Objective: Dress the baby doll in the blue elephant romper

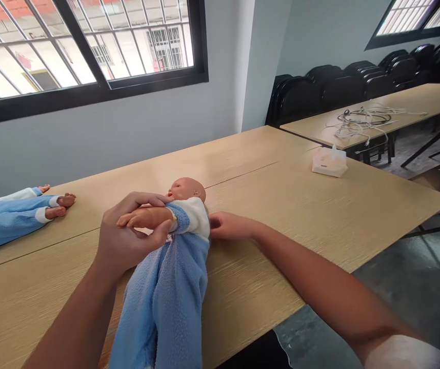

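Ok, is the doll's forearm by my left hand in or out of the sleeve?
Out: the doll's forearm shows bare past the blue cuff, the left hand around it.

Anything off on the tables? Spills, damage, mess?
Only the cables on the far table: a loose, untidy tangle, seemingly trailing over the near edge. No spill or damage visible. The doll is turned sideways, but the left hand holds its arm.

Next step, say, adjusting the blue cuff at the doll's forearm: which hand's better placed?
Left, probably: the left hand has its fingers and thumb around the forearm of the doll, thumb tip beside the blue cuff. The right hand sits by the doll's back, fingertips hidden.
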Demonstrator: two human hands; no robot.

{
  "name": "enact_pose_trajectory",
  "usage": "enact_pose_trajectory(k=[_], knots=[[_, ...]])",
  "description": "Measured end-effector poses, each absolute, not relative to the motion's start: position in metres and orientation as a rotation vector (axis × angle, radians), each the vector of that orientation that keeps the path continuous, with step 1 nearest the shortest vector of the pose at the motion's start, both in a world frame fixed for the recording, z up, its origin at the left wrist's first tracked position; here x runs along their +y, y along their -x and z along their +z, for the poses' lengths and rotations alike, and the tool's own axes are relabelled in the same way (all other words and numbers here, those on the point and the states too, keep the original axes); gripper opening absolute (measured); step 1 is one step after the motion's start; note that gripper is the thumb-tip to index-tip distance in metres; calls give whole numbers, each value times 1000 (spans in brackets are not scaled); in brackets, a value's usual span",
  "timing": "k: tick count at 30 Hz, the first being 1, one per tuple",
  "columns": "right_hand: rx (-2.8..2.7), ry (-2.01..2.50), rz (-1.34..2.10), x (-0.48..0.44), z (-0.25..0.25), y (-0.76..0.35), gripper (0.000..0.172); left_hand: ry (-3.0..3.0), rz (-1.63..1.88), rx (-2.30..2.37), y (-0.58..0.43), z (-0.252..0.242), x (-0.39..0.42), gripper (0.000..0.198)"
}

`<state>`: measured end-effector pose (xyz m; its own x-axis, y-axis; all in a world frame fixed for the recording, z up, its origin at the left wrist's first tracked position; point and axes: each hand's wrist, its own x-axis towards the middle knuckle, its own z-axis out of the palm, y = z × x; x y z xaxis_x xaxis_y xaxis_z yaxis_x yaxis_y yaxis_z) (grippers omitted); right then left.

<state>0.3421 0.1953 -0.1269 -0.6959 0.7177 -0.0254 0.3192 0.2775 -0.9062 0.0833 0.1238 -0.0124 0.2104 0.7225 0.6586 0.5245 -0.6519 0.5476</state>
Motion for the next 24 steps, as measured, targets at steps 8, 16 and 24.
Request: enact_pose_trajectory(k=[8,16,24], knots=[[-1949,1359,1114,198,-132,-340,21,-2366,1381,1158,-82,-16,126,25],[-2172,1369,1068,199,-129,-342,20,-2407,1344,1139,-79,-20,126,29],[-1836,964,731,181,-105,-348,22,-2526,1226,999,-82,-22,128,30]])
